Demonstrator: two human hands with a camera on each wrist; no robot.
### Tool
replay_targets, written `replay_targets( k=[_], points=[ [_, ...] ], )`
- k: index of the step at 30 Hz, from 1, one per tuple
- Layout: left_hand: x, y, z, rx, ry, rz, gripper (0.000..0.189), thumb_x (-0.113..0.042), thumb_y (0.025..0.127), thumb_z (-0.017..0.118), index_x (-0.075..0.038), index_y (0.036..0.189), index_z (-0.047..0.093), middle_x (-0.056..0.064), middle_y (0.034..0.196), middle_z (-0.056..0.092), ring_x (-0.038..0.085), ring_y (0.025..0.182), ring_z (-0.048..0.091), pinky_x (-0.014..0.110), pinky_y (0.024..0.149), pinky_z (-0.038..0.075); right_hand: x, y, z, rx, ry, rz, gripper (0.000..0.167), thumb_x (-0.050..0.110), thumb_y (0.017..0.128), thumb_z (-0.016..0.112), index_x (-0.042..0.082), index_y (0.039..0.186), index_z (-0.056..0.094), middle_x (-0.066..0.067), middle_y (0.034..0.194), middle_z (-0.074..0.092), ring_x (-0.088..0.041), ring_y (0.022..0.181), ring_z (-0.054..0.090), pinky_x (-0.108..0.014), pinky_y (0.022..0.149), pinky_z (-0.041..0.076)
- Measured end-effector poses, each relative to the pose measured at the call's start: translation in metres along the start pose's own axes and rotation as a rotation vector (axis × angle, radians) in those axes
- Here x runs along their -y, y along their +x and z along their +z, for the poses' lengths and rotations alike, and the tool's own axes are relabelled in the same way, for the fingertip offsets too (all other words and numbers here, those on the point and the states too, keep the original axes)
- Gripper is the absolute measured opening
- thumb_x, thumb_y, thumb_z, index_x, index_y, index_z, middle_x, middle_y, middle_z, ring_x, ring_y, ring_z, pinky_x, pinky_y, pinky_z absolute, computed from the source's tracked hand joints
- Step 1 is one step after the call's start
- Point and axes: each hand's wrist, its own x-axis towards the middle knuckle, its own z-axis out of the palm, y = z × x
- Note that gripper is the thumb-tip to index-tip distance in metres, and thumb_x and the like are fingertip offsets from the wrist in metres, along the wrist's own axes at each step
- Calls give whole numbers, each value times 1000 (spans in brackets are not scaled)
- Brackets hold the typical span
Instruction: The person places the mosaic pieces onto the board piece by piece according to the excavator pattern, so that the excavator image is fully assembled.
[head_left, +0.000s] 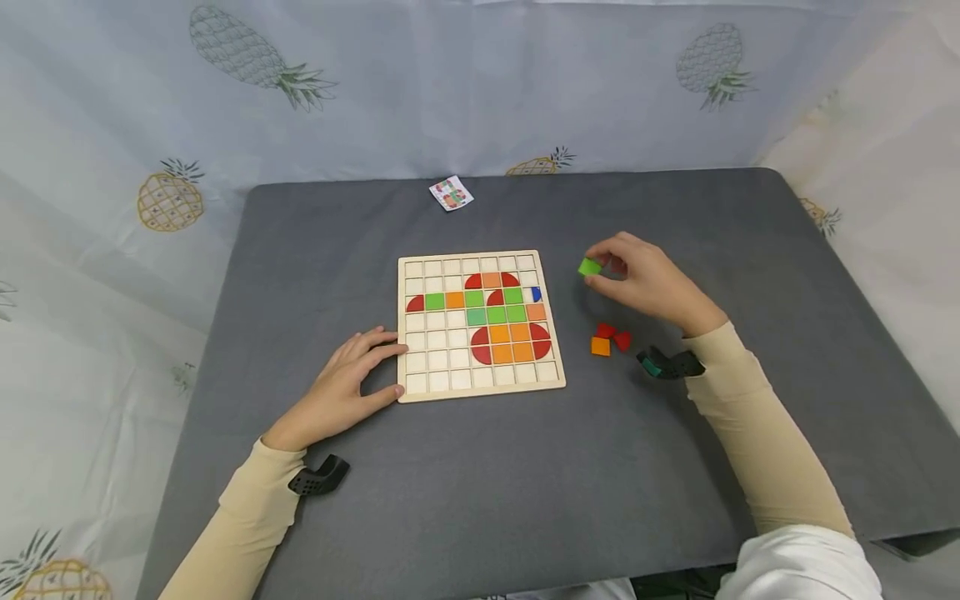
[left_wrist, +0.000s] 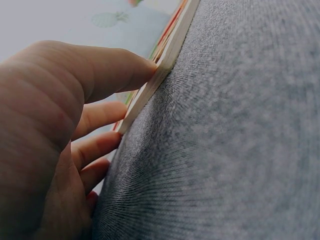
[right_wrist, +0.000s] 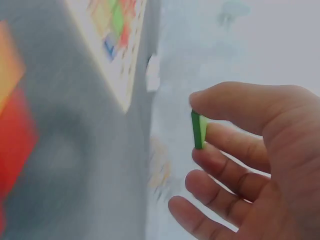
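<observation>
A light green square tile (head_left: 589, 267) is pinched between the thumb and fingers of my right hand (head_left: 647, 279), held to the right of the board. Seen edge-on in the right wrist view, the green tile (right_wrist: 199, 130) shows a darker side. My left hand (head_left: 341, 387) touches the left edge of the wooden grid board (head_left: 480, 393), its thumb at the near left corner and its fingers fairly straight. In the left wrist view, the thumb (left_wrist: 120, 70) rests against the rim. Red, orange, green and blue pieces fill some of the board's squares; other squares are bare.
Red pieces (head_left: 622, 340) and an orange square tile (head_left: 600, 346) lie on the table right of the board, below my right hand. A small printed pattern card (head_left: 452, 193) lies near the far edge of the grey table (head_left: 465, 492). A pineapple-print curtain (head_left: 450, 83) hangs behind.
</observation>
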Motion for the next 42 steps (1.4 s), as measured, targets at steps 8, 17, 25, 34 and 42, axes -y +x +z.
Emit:
replay_targets(
  k=[8, 17, 25, 34, 42],
  points=[
    [1, -2, 1, -4, -8, 1, 57, -27, 94, 74, -17, 146, 53, 8, 158, 40, 33, 156, 22, 56, 127, 11, 60, 36, 9, -5, 26, -198, 32, 23, 95, 72, 9, 124, 69, -9, 112, 62, -24, 99, 54, -44, 86, 49],
    [2, -1, 0, -18, 2, 24, 56, -27, 94, 73, -16, 146, 54, 7, 158, 42, 32, 155, 24, 54, 128, 11, 114, 66, 23, 66, 82, -332, 33, 26, 97, 68, 12, 127, 69, -5, 112, 62, -21, 104, 55, -36, 92, 50],
    [1, 0, -2, -6, -2, 15, 58, -28, 93, 74, -16, 146, 54, 5, 158, 41, 30, 156, 23, 52, 128, 10, 140, 82, 43, 123, 159, -346, 22, 26, 97, 69, 12, 114, 65, -4, 110, 62, -20, 104, 54, -33, 94, 48],
    [4, 0, 2, 0, -19, 13, 57, -28, 94, 74, -18, 146, 53, 5, 159, 40, 30, 156, 23, 55, 128, 10, 147, 89, 71, 157, 83, -374, 11, 28, 97, 71, 18, 96, 70, 2, 106, 62, -21, 107, 57, -33, 91, 49],
    [6, 0, 0, -9, -17, 30, 57, -28, 94, 73, -18, 146, 53, 4, 158, 41, 30, 156, 23, 54, 128, 10, 148, 92, 94, 152, 24, -426, 7, 25, 96, 72, 18, 96, 72, 0, 106, 66, -20, 97, 55, -33, 82, 48]
  ],
)
